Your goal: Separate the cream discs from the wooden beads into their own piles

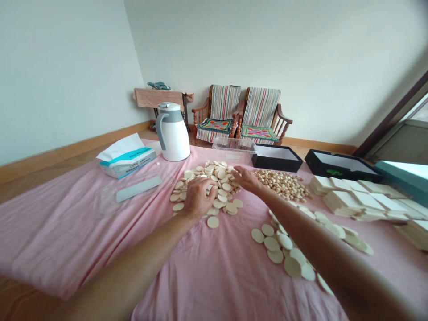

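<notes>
A heap of pale, round wooden discs [221, 174] lies on the pink cloth. My left hand [199, 196] rests on its near left side, thumb and index finger apart; its other fingers are partly hidden. At the heap's right edge is my right hand [246, 179], fingers stretched toward the discs and slightly spread, with nothing visible in them. Just right of that hand lies a pile of small, light-brown wooden pieces [284, 183]. Larger pale discs [271, 243] are scattered nearer to me, partly hidden behind my right forearm.
Stacks of square wooden pieces [347, 200] stand at the right. Two black box trays [277, 165] and a clear plastic container [234, 145] sit at the back. A white thermos jug [175, 138], a tissue pack [129, 162] and clear plastic packaging [110, 196] are at left.
</notes>
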Action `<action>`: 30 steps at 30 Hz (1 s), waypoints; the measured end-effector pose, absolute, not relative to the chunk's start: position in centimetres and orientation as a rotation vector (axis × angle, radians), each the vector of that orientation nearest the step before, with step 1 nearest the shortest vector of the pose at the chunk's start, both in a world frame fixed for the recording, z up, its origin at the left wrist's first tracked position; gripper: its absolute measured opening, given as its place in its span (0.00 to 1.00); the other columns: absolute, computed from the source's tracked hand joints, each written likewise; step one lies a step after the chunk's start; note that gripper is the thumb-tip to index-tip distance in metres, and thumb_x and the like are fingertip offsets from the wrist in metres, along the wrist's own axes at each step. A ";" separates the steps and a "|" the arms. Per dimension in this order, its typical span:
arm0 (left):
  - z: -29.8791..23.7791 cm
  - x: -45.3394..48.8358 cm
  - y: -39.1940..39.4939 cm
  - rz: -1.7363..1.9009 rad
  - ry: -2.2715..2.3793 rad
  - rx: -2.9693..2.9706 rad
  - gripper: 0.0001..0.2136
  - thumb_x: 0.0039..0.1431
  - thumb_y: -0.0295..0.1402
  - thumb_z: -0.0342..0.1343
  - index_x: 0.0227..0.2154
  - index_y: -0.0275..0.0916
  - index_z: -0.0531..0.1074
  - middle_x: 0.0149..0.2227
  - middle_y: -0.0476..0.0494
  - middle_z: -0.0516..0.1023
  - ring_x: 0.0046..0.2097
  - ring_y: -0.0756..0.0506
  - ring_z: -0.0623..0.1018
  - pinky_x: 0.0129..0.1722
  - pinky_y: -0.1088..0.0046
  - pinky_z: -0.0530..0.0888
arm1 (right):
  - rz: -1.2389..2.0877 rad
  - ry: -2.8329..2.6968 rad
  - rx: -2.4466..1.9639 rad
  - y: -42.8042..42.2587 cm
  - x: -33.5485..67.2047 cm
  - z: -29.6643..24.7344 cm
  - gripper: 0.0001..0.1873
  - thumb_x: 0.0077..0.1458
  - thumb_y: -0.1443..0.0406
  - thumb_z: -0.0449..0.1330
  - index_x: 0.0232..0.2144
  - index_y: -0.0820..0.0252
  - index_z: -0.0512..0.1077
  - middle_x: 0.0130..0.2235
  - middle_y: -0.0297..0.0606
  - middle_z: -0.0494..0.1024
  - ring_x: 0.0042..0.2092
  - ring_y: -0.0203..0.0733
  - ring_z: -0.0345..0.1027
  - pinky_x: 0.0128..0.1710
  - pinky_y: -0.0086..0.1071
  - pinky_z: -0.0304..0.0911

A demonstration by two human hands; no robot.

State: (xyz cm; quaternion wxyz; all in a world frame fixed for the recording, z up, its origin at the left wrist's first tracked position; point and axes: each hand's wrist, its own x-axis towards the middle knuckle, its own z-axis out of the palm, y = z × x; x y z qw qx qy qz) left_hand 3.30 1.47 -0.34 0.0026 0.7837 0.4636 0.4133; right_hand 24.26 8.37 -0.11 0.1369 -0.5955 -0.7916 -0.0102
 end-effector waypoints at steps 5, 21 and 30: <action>-0.2 2.9 1.6 1.329 1.505 2.445 0.08 0.55 0.26 0.51 0.35 0.39 0.73 0.38 0.44 0.78 0.44 0.42 0.75 0.48 0.63 0.69 | 0.091 -2.277 -1.656 10.4 22.1 -0.9 0.19 0.61 0.64 0.50 0.53 0.61 0.66 0.51 0.49 0.72 0.51 0.46 0.65 0.49 0.36 0.59; 0.2 2.6 2.0 1.438 1.533 2.385 0.07 0.60 0.31 0.50 0.34 0.39 0.73 0.37 0.43 0.79 0.42 0.42 0.76 0.45 0.66 0.70 | 0.400 -2.150 -1.580 2.9 17.7 -0.2 0.21 0.65 0.58 0.42 0.50 0.57 0.69 0.49 0.41 0.74 0.51 0.44 0.64 0.50 0.36 0.56; 1.8 2.2 1.5 1.423 1.509 2.415 0.11 0.61 0.37 0.49 0.34 0.39 0.75 0.37 0.43 0.80 0.42 0.42 0.77 0.44 0.67 0.71 | 0.213 -2.159 -1.613 0.7 21.9 1.6 0.26 0.67 0.62 0.35 0.40 0.63 0.72 0.39 0.44 0.76 0.43 0.42 0.67 0.43 0.33 0.58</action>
